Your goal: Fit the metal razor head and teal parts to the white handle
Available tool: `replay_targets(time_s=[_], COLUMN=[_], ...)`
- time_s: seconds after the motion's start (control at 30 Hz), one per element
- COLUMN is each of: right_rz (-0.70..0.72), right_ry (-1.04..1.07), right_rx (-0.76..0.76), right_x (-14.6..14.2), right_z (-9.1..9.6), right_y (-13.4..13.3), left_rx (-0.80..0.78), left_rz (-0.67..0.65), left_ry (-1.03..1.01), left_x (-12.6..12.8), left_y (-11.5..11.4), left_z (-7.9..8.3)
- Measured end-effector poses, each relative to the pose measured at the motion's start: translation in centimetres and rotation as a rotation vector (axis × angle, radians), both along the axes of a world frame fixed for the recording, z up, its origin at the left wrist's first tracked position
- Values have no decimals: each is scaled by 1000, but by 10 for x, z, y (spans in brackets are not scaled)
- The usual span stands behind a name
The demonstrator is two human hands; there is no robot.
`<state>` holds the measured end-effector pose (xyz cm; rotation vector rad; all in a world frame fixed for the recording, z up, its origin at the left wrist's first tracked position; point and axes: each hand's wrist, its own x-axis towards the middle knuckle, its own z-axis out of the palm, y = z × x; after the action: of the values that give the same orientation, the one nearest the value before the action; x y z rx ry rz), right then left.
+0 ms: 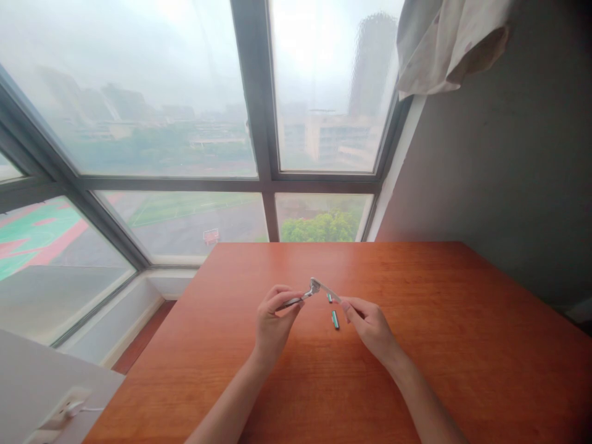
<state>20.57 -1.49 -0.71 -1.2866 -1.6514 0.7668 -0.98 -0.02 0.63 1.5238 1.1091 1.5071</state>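
My left hand (276, 317) pinches the dark handle of a razor (303, 298), whose silvery head points up and to the right. In my right hand (370, 324) is a slim pale stick (329, 291), gripped near its lower end. Its upper end meets the razor's head, or lies right in front of it; its tip is too small to make out. Below, on the table, lies a green and black razor cartridge (335, 319). A second razor cartridge (329, 298) lies just behind it, partly covered by my right hand and the stick.
The reddish-brown wooden table (208, 382) reaches to the windows (176, 222) at the back. A pale curtain (448, 49) hangs at the upper right beside a grey wall (485, 166). At the lower left, a white plug sits in a wall socket (62, 414).
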Motion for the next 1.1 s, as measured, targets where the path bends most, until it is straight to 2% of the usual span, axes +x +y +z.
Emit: replay_targets(time_s=[0.27, 0.5, 0.7, 0.87, 1.1], right_rz=[-14, -52, -20, -102, -48], right_ry=[-14, 11, 6, -15, -7], right_rx=[-20, 16, 82, 111, 142], right_x=[0, 2, 2, 5, 5], right_z=[3, 4, 6, 3, 6], right_y=[-1, 0, 1, 1, -1], left_rx=[-10, -68, -92, -93, -67], left_rz=[36, -9, -99, -132, -109], left_ry=[-19, -98, -145, -105, -35], left_x=[-3, 0, 2, 3, 0], left_y=[5, 5, 4, 3, 4], left_z=[-11, -9, -7, -6, -6])
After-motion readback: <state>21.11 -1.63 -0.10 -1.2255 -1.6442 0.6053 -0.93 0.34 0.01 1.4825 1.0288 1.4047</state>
